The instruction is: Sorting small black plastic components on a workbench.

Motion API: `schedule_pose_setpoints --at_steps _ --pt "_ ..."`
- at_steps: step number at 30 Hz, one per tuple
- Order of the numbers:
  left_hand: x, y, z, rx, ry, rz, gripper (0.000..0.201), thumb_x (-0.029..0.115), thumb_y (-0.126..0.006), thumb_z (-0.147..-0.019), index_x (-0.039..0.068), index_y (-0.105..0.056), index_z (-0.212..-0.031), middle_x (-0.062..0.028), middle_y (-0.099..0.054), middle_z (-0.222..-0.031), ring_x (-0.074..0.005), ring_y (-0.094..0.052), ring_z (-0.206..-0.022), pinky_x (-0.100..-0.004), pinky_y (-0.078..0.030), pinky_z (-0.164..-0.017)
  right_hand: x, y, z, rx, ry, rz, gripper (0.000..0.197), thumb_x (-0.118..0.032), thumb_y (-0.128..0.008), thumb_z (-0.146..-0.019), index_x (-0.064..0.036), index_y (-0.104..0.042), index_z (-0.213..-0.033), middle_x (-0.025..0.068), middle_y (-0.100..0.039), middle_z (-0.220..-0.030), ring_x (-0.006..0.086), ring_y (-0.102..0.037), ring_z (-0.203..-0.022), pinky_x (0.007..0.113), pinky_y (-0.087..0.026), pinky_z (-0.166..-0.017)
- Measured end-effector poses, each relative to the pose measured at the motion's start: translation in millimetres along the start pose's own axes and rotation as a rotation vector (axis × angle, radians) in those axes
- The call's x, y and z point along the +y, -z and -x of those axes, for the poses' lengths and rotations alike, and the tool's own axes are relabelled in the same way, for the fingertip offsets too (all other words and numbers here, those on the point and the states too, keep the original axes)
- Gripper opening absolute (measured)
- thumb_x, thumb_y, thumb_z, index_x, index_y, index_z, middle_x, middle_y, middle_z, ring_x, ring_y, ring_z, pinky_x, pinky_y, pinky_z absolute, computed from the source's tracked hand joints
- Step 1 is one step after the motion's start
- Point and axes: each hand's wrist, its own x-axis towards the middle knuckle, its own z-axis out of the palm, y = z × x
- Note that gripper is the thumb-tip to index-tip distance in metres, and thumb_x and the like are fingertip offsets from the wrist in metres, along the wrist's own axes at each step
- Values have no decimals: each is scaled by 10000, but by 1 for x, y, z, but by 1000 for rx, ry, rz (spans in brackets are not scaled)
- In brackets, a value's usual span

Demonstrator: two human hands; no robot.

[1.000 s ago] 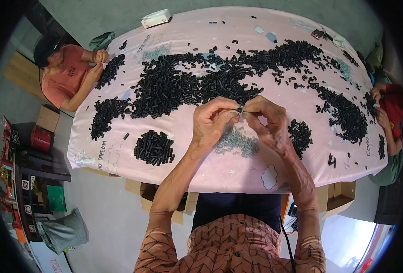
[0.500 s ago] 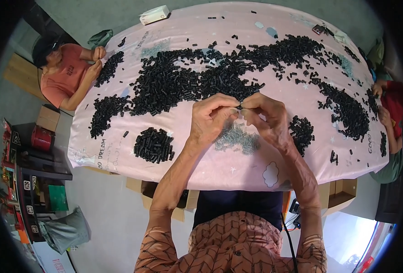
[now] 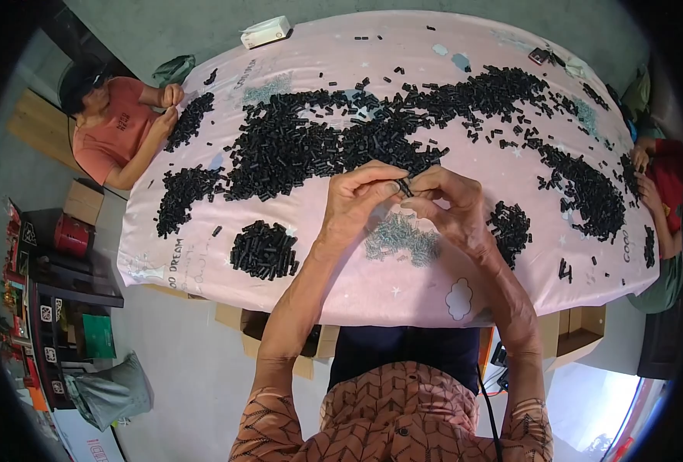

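My left hand [image 3: 354, 202] and my right hand [image 3: 454, 206] meet above the table, both with fingers closed in a pinch. Between their fingertips is a small black cylindrical part [image 3: 404, 185], held at a tilt and partly covered by the fingers. Just below my hands lies a heap of tiny silvery-grey pieces [image 3: 401, 240], too fine to name. Beyond my fingers spreads a large pile of similar black parts [image 3: 280, 154]. A rounded heap of black parts [image 3: 264, 250] sits left of my left forearm, and another heap [image 3: 510, 231] lies beside my right wrist.
A pink patterned cloth [image 3: 341, 296] covers the table. One person [image 3: 118, 123] works at the left edge, and another person's hands [image 3: 646, 173] are at the right. A white box [image 3: 266, 32] stands at the far edge. Open cardboard boxes [image 3: 576, 335] sit below the near edge.
More of the black part now shows between my fingertips, where it was almost hidden before. My right fingers have shifted around it. The whole scene sits slightly lower in the picture.
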Motion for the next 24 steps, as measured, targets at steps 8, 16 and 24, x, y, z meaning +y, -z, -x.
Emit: schedule_pose_setpoints --at_steps 8,16,24 --pt "-1 3 -1 -59 50 70 185 -36 -606 -848 -44 -676 -1020 -71 -633 -935 -122 -624 -818 -240 -525 -733 5 0 2 1 158 273 356 -56 -800 -711 -48 -568 -982 74 -611 -888 142 -586 -676 268 -503 -569" --pt "7 4 -1 -115 166 193 339 -11 -640 -810 -15 -555 -1138 -63 -649 -932 -112 -609 -797 -246 -502 -703 -1 0 2 -63 160 367 475 -88 -811 -677 -69 -563 -1082 136 -566 -1071 256 -608 -840 346 -533 -687" --pt "2 8 -1 -186 215 309 447 44 -681 -799 19 -481 -1198 -74 -643 -971 -114 -610 -804 -236 -486 -713 -1 -1 1 -119 235 381 513 -92 -790 -667 -59 -556 -1122 136 -547 -1076 313 -595 -924 401 -533 -755"
